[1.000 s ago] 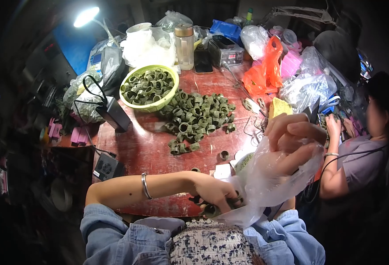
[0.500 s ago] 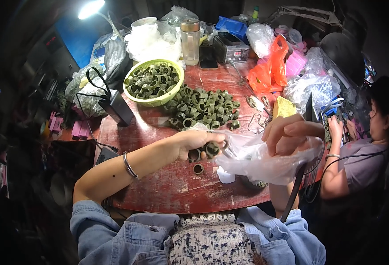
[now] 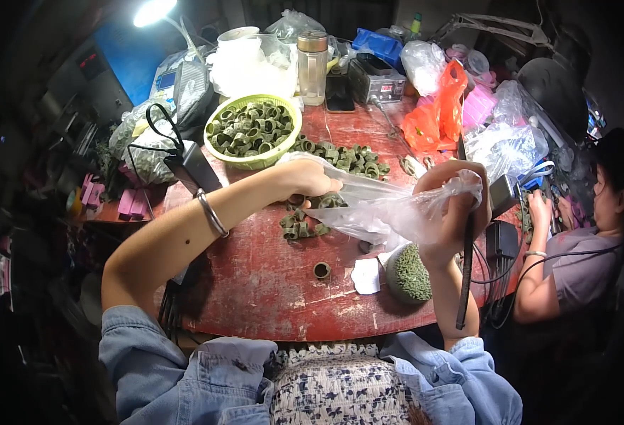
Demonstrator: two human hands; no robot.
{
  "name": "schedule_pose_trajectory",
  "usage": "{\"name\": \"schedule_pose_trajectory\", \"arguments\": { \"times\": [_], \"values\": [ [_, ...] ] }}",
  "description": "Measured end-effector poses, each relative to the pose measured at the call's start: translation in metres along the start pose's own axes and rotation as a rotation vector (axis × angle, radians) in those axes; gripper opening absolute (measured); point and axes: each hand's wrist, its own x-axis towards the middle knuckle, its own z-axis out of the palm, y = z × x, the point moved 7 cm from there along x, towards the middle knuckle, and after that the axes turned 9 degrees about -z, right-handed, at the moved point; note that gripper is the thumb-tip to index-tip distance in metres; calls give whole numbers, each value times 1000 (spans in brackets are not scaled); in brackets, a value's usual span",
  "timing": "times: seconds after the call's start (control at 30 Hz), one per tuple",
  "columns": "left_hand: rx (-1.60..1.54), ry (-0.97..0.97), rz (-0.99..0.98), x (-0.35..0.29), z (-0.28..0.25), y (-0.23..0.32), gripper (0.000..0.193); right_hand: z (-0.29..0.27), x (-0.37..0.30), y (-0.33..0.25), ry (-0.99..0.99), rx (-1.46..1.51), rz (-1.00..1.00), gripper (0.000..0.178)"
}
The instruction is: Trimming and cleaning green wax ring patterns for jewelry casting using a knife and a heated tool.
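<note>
A clear plastic bag (image 3: 382, 205) is stretched between my two hands above the red table. My left hand (image 3: 305, 177), with a bangle on the wrist, is closed on the bag's left edge over the pile of dark green rings (image 3: 354, 159). Several rings (image 3: 301, 225) lie just below its fingers, and whether it also grips any is hidden. My right hand (image 3: 457, 205) holds the gathered other end, fingers curled round the plastic. One loose ring (image 3: 322, 270) lies nearer to me on the table.
A yellow-green basket (image 3: 220, 156) full of similar rings stands behind my left hand. A container of green granules (image 3: 409, 273) sits beside a white paper scrap (image 3: 365, 276). A bottle (image 3: 312, 71) and red bag (image 3: 436, 117) are farther back. A co-worker (image 3: 581, 248) sits at the right.
My left hand has moved away from me over the ring pile. My right hand now grips the bag bunched up, and the granule container has come into view. Several rings now lie below my left hand.
</note>
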Motion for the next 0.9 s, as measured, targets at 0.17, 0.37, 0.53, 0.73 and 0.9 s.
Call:
{"name": "schedule_pose_trajectory", "arguments": {
  "times": [0.17, 0.37, 0.53, 0.73, 0.9],
  "values": [
    [392, 119, 182, -8, -1, 27, 58, 0, 0, 12, 5, 154, 29, 24],
    [398, 219, 396, -13, 6, 62, 52, -4, -4, 16, 20, 149, 59, 24],
    [182, 344, 677, -13, 20, 87, 42, -5, -6, 16, 31, 211, 84, 25],
    [115, 192, 769, -2, 33, 92, 26, -14, -6, 20, 28, 183, 70, 32],
    [188, 778, 841, -31, -2, 87, 20, -27, -6, 22, 76, 111, 64, 31]
  ]
}}
